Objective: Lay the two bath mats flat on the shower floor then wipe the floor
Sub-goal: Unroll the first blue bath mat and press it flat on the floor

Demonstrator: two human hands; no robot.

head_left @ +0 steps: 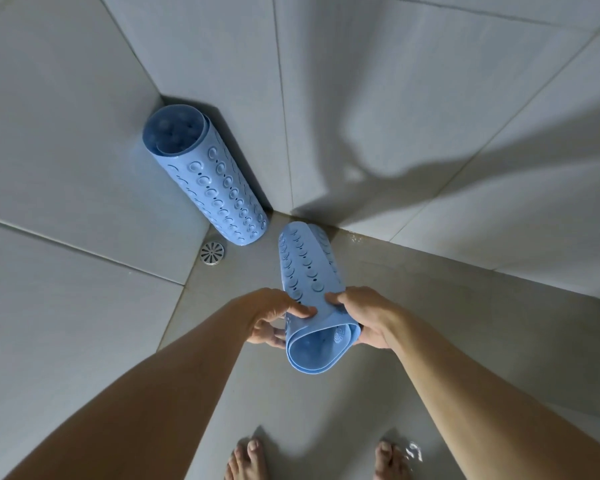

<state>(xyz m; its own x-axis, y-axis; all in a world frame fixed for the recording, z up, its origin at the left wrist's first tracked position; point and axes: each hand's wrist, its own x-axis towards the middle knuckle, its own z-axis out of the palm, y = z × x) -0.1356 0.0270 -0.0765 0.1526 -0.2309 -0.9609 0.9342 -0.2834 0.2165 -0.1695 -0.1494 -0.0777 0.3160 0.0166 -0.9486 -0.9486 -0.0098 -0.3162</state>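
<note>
Both hands hold a rolled blue bath mat (309,268) upright above the shower floor (430,323). My left hand (274,317) grips the roll's near open end from the left, with the thumb on its outer layer. On the right side of the same end sits my right hand (364,317), fingers pinching the mat's loose edge. A second rolled blue bath mat (208,181), covered in suction cups, stands in the corner and leans against the tiled walls.
A round metal drain (212,252) lies in the floor beside the corner roll. Tiled walls (66,133) close in on the left and far sides. My bare feet (246,460) stand at the bottom edge. Water glistens on the floor at the right.
</note>
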